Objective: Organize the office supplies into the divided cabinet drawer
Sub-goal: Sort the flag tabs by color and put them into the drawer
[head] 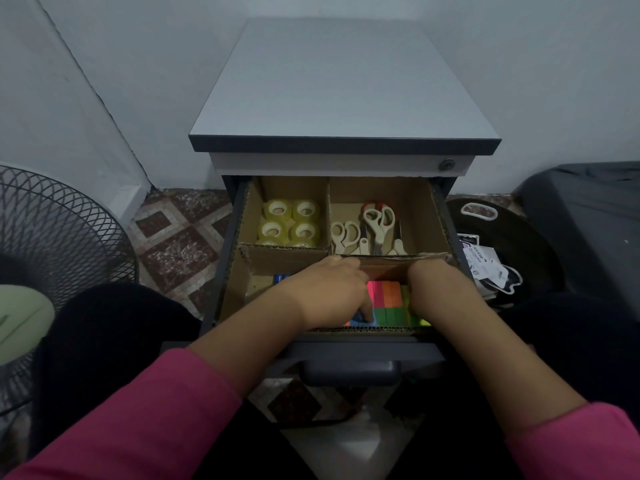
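Both hands are down in the near right compartment of the drawer, working on the stack of bright sticky notes that sits there. The left hand reaches across from the left, its fingers curled down against the left edge of the stack. Whether they pinch a pad or only press it I cannot tell. The right hand is bent over the right edge, and its fingers are hidden behind the wrist, so how far they are open I cannot tell either.

This looks like the squaring-up step: the notes are being nudged into neat rows between the cardboard dividers. To do it well, I'd say press from both sides evenly, so the pads slide together without tipping, and keep them flat against the near wall so no gap is left.

The far compartments already look settled. The four tape rolls sit in a tidy block at far left, and the scissors lie at far right. Something blue shows in the near left compartment, mostly hidden by the left hand.
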The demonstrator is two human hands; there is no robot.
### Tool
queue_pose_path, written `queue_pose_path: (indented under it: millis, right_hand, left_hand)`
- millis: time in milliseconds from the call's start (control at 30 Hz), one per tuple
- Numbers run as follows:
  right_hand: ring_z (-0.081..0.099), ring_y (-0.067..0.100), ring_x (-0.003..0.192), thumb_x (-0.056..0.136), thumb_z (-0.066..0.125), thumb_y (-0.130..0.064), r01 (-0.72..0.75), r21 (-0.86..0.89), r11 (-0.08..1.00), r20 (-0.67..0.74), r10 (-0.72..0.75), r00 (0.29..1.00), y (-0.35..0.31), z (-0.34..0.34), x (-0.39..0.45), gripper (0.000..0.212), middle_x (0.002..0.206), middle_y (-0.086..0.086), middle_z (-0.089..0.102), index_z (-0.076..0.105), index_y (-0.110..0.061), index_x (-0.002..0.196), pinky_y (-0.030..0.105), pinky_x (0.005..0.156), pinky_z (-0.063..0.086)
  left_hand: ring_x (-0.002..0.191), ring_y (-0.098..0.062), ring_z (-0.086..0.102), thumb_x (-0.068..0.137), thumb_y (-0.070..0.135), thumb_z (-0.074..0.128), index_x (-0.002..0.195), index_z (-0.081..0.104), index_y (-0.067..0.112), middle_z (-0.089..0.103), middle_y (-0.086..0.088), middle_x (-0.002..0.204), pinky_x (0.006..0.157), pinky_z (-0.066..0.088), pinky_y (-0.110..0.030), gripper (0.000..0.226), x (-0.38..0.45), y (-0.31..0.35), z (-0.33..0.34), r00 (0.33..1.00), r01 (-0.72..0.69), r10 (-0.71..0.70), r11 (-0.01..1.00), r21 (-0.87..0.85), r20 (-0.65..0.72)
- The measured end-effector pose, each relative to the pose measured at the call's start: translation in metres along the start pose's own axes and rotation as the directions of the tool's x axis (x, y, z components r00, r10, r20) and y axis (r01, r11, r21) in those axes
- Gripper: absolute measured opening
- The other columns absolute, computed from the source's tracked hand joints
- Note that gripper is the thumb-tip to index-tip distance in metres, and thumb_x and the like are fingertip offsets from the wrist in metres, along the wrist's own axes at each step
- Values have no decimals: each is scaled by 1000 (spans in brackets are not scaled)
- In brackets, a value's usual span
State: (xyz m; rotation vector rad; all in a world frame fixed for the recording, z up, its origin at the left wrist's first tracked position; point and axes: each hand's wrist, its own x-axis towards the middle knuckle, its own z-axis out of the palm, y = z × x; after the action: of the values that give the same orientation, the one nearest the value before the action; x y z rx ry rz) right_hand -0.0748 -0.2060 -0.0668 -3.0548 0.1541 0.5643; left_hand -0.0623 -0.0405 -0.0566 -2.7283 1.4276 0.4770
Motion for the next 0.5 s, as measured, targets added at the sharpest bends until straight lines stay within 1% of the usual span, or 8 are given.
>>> queue_pose_path:
  millis: [67,133,233,267,367,433,500]
  right_hand:
    - [63,25,93,88,53,-5,-3,3,1000,-2,3,1000,-1,-1,-1,14,73,-1,43,63,-9,96,32,72,48]
    - [63,25,94,88,52,-5,-8,5,1000,-13,8,1000,0,0,-2,14,78,1,48,63,-9,96,31,71,47]
    - [63,24,94,89,52,-7,-15,-2,1000,-15,15,1000,0,1,-3,15,93,6,61,63,-9,98,31,71,46]
    - [63,24,94,89,52,-7,-18,3,1000,-7,18,1000,0,1,-2,15,96,6,62,64,-10,98,31,72,47]
    - [63,24,91,89,51,-9,-18,32,999,7,18,1000,1,0,0,16,89,4,59,65,-11,97,34,77,51]
    - [63,24,90,88,52,-10,0,54,999,7,0,1000,3,-1,1,18,89,3,61,68,-14,96,35,79,53]
    - [62,21,90,85,57,-10,22,82,996,40,-25,999,7,-7,0,15,93,2,64,69,-20,85,35,81,54]
  left_hand:
    - [90,-8,24,101,25,44,124,61,41,35,12,89,81,21,-25,33,0,0,0,1000,1,-1,1000,-4,-4]
    - [90,-8,25,100,24,44,124,61,41,36,13,89,81,22,-25,33,0,-1,1,1000,0,0,1000,-8,-5]
    - [91,-8,26,100,23,45,124,61,41,37,13,91,81,23,-25,33,0,-1,1,1000,1,-1,1000,-11,-6]
    - [90,-8,25,100,23,45,123,61,41,37,13,91,81,22,-25,33,-1,-1,1,1000,0,0,1000,-10,-8]
    - [91,-8,25,100,24,45,123,62,40,36,13,90,80,21,-25,33,-1,0,0,1000,2,-2,1000,-16,-7]
    - [95,-10,31,100,24,45,123,61,40,36,13,90,80,21,-25,33,-1,0,0,1000,3,-3,1000,-15,-7]
    - [99,-12,35,100,23,44,124,61,40,36,13,90,80,20,-25,34,-1,0,0,1000,3,-3,1000,-8,-5]
